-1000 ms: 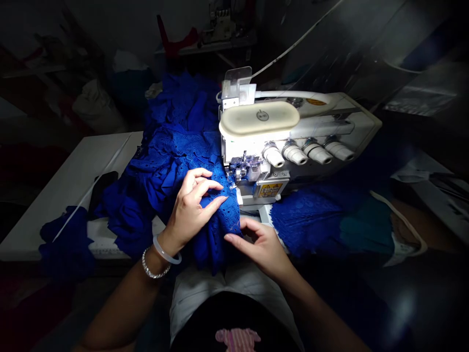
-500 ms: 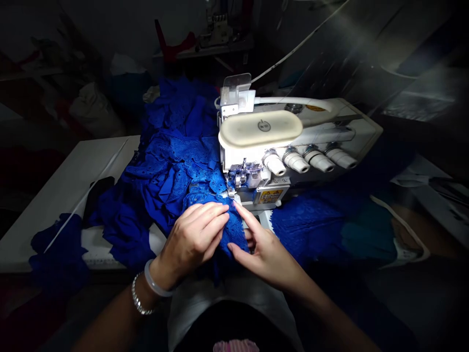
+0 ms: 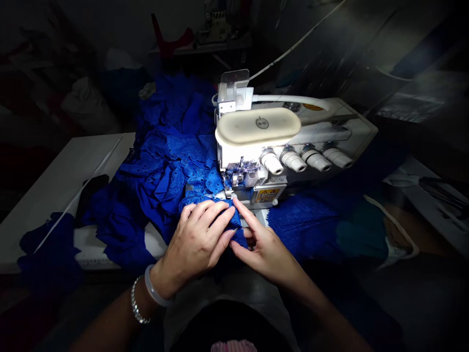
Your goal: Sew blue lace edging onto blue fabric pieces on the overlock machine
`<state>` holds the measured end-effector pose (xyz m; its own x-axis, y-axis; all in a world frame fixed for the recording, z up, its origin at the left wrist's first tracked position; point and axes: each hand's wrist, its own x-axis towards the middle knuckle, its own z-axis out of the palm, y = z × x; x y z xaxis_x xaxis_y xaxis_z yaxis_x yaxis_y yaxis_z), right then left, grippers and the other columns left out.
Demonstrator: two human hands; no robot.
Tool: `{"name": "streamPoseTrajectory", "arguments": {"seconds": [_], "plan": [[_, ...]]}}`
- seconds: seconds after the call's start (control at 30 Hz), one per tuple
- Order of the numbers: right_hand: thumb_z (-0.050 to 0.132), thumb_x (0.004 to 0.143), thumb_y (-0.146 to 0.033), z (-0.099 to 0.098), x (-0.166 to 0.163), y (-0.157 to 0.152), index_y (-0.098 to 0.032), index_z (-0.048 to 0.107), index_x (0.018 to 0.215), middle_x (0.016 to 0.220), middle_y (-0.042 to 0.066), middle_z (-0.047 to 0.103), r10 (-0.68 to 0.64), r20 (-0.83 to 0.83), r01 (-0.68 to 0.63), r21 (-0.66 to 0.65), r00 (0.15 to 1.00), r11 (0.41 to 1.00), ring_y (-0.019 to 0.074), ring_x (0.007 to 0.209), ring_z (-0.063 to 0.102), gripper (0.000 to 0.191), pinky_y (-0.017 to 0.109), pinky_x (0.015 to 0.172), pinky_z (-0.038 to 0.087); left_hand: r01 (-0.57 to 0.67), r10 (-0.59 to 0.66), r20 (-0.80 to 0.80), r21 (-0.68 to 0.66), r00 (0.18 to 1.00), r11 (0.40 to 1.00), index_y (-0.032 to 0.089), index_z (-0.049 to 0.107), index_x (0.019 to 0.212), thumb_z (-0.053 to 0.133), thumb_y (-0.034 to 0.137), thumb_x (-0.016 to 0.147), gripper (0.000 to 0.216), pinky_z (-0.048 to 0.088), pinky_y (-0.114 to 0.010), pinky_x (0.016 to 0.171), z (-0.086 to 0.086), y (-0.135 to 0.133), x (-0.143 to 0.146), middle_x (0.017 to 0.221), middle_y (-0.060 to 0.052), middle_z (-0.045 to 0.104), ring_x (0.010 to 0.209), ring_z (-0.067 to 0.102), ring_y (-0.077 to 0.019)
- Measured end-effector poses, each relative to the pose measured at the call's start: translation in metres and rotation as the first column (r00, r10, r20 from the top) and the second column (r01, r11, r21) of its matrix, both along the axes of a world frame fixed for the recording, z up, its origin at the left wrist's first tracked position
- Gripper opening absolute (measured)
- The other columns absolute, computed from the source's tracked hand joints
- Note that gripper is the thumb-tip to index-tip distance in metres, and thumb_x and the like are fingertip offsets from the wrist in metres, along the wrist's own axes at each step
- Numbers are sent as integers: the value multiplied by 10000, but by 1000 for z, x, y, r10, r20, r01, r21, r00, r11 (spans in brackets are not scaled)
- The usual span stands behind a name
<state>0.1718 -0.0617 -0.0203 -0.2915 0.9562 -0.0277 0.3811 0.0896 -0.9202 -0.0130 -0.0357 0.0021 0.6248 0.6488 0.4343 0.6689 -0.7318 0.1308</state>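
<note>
Blue lace fabric (image 3: 240, 235) lies between my hands, just in front of the presser foot of a white overlock sewing machine (image 3: 271, 146). My left hand (image 3: 201, 234) rests over the fabric, its thumb and fingers closed on a fold of it. From the other side my right hand (image 3: 258, 244) grips the fabric's edge between thumb and curled fingers, the index finger stretched toward the presser foot (image 3: 229, 193). More of the blue cloth is bunched up left of the machine (image 3: 164, 171). The fabric's underside is hidden.
A long white strip (image 3: 78, 195) and a black object (image 3: 93, 195) lie on the white table (image 3: 40, 195) at left. Blue lace (image 3: 304, 225) and teal cloth (image 3: 362, 232) sit right of the machine. Another sewing machine (image 3: 218, 27) stands in the dark background.
My left hand has turned flatter, its thumb now showing against the fabric near my right thumb. The right hand keeps its hold. The whole view has shifted slightly.
</note>
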Motion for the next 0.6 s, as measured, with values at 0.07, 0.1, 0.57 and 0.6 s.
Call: {"name": "streamPoseTrajectory", "arguments": {"seconds": [0.07,0.1,0.57,0.6], "plan": [[535,809,-156,0,0,2,-169,181,1553,548,-101,344,-3,18,3,13,1000,1000,85,450,325,823,204,434,237,-10,10,5,-26,1000,1000,124,566,1266,496,316,964,365,427,-426,923,0,0,1,1265,-143,630,1161,558,-285],[532,804,-159,1,0,2,-160,188,1551,549,-100,344,-5,24,5,19,1000,1000,85,452,322,822,205,436,238,-17,17,4,-36,1000,999,127,565,1270,495,330,965,373,424,-429,933,0,0,2,1276,-143,622,1171,551,-287],[557,772,-155,-7,-4,10,-136,206,1545,622,-70,503,-83,-116,78,-42,990,996,87,530,388,849,214,505,325,-177,176,-42,-17,983,984,134,539,1336,441,434,977,478,375,-437,962,-3,0,15,1332,-135,584,1184,529,-306],[561,770,-160,-9,-5,11,-128,199,1545,624,-67,514,-91,-138,85,-51,986,995,88,537,394,856,216,515,334,-187,187,-48,-7,981,982,138,537,1341,434,436,979,480,370,-438,962,-3,0,16,1335,-134,583,1185,530,-306]]}}
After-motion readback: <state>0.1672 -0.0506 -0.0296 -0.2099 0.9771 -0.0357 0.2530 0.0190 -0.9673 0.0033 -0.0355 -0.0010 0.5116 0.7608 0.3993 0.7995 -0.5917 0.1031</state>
